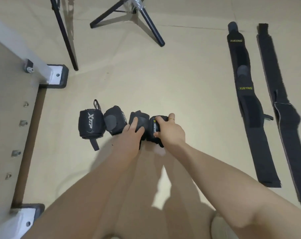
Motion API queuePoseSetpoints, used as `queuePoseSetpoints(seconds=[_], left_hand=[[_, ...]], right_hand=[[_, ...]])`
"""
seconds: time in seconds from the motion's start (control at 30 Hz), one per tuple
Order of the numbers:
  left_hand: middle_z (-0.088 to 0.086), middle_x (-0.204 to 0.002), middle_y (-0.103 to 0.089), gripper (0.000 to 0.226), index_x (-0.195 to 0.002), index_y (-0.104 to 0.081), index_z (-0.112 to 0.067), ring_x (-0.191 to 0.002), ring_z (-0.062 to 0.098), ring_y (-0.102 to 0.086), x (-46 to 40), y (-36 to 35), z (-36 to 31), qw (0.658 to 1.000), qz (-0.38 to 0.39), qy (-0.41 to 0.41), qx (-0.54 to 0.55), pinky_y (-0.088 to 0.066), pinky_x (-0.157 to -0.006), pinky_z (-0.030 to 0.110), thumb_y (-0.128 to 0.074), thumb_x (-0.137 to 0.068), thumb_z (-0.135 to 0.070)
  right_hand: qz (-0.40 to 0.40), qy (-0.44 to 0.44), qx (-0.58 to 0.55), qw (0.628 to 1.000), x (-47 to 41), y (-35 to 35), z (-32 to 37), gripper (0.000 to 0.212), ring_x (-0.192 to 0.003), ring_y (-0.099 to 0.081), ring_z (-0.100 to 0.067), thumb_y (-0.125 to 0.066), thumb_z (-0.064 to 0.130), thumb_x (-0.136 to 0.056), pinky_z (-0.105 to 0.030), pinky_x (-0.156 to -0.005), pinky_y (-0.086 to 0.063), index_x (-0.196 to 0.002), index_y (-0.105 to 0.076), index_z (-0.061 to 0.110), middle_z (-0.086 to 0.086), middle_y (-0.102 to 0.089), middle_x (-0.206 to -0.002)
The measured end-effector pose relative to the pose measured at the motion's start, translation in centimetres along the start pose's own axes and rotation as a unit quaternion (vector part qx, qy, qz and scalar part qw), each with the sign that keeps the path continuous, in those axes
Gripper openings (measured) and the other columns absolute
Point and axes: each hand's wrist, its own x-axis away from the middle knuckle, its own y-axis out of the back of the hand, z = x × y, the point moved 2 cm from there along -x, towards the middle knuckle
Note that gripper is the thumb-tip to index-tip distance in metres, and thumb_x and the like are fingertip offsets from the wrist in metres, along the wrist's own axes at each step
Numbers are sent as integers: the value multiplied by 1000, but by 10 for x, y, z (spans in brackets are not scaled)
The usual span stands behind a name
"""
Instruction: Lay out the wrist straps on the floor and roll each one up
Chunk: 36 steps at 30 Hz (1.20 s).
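Observation:
Several rolled black wrist straps sit in a row on the beige floor. From the left: one with a white logo (89, 124), one with a grey patch (115, 120), a third (139, 116) and a fourth with a yellow mark (154, 128). My left hand (133, 129) rests on the third roll with its fingers laid over the top. My right hand (170, 131) grips the fourth roll, fingers over its top and thumb at its near side. Two long black straps lie unrolled at the right: one with yellow lettering (244, 94) and a plainer one (280, 107).
A white frame with bolted feet (57, 75) and a board with screws stands at the left. Black tripod legs (151, 25) and a thin black pole (67, 37) stand at the back. Open floor lies between the rolls and the flat straps.

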Motion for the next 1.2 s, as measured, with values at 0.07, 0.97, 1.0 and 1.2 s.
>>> queuePoseSetpoints(seconds=[0.07,0.97,1.0,1.2], left_hand=[[14,-153,-20,49,-132,-44,-17,-130,30,-34,4,5,3,999,-20,8,-39,-42,-83,29,-54,-85,-9],[10,-144,-30,36,-131,-42,-9,-131,27,-30,-151,-17,-284,985,82,-106,-112,-33,-104,35,-35,-96,-14],[9,-143,-31,38,-131,-41,-10,-130,26,-31,-155,-18,-289,986,88,-98,-105,-34,-102,36,-37,-93,-10],[3,-155,-12,58,-145,-24,-19,-137,23,-21,-174,-27,-297,988,100,-92,-66,-30,-107,36,-37,-90,-4]], right_hand=[[2,24,15,1000,-3,8,-1,56,-83,-54,-34,-58,23,-87,-33,-66,-44,-138,-36,29,-10,-33,-134],[-73,-67,-50,994,-73,93,-354,53,-147,1,-25,-25,26,-103,-40,-117,-11,-152,-6,19,-2,2,-160],[-55,-69,-49,995,-80,92,-359,53,-147,0,-25,-25,26,-103,-40,-117,-12,-152,-8,18,-2,3,-160],[-84,-8,-8,996,-78,79,-342,52,-138,-24,-29,-39,34,-100,-41,-104,-33,-148,-25,22,-8,-14,-158]])
